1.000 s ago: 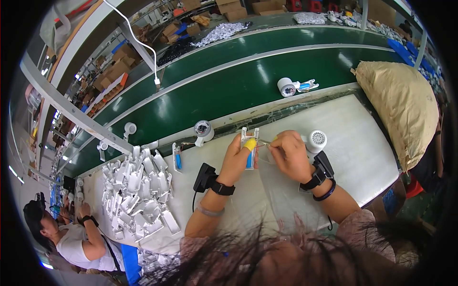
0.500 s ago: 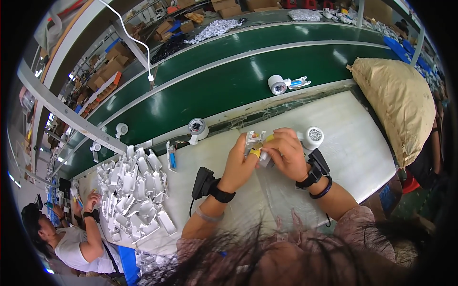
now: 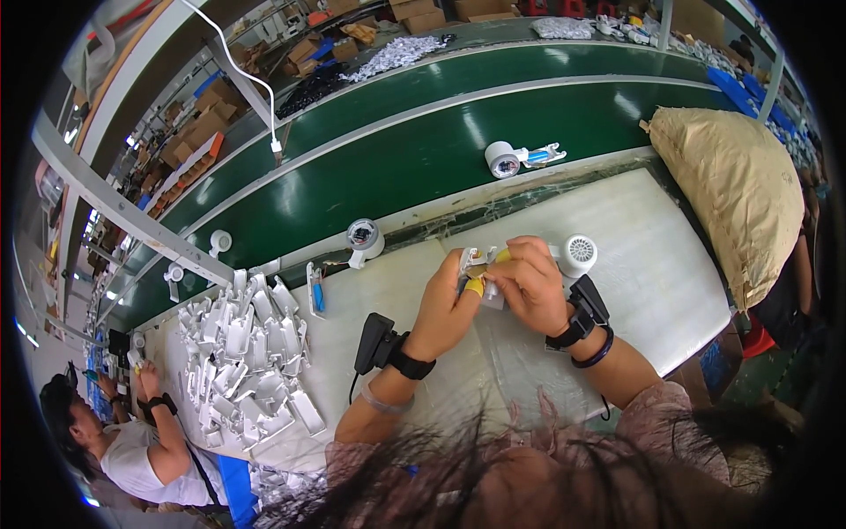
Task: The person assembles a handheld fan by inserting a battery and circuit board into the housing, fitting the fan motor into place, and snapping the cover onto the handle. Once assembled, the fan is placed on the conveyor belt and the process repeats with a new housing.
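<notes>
Casings, white and heaped [image 3: 251,361], are covering the left part of the table [image 3: 656,242]. Just right of them, a blue-celled part [image 3: 316,291] is lying apart, and a round white housing [image 3: 363,236] is sitting by the far edge. Near the middle, the left hand [image 3: 438,310] is holding a small white piece [image 3: 467,260]; the right hand [image 3: 535,286] is pinching at it with narrow, bunched fingertips. Beyond the right hand, a grilled fan head [image 3: 580,254] is resting, tabletop stretching rightward to the edge, where a paper sack [image 3: 731,203] is bordering the far corner.
</notes>
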### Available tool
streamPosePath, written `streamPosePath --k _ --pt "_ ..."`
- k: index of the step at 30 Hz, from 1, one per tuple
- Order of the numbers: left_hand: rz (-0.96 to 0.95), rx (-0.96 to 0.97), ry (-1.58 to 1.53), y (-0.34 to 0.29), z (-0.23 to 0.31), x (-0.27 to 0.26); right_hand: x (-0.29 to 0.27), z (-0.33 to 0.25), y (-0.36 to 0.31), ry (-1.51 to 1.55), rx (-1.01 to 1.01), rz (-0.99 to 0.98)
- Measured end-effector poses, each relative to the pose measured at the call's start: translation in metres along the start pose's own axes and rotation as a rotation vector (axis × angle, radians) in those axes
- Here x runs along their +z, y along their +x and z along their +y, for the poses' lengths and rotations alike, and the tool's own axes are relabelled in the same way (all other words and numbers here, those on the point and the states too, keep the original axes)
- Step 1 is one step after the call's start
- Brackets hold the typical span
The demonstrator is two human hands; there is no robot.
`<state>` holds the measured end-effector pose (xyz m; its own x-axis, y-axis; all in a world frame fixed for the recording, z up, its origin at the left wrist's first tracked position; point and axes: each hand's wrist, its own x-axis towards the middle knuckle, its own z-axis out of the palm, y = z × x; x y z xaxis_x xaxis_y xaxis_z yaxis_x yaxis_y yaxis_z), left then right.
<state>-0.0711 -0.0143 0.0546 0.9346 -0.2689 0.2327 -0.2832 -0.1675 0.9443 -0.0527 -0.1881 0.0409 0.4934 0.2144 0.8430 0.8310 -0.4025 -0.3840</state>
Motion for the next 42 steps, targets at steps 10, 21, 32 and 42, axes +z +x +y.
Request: streamPosePath --k 10,21,32,42 --pt "-0.024 0.084 -0.147 -0.001 -0.005 0.001 -0.003 -0.002 0.003 0.018 0.032 -0.03" --pt "0.053 0.034 -0.055 -0.003 -0.011 0.006 -0.003 -0.003 0.004 0.011 0.036 -0.027" --pt "0.067 0.005 0.102 -0.002 -0.01 0.004 0.003 -0.005 -0.001 -0.034 0.081 -0.008" --pt "0.277 -0.207 -0.249 0.076 -0.019 -0.048 -0.001 0.006 -0.001 -0.116 0.15 -0.068"
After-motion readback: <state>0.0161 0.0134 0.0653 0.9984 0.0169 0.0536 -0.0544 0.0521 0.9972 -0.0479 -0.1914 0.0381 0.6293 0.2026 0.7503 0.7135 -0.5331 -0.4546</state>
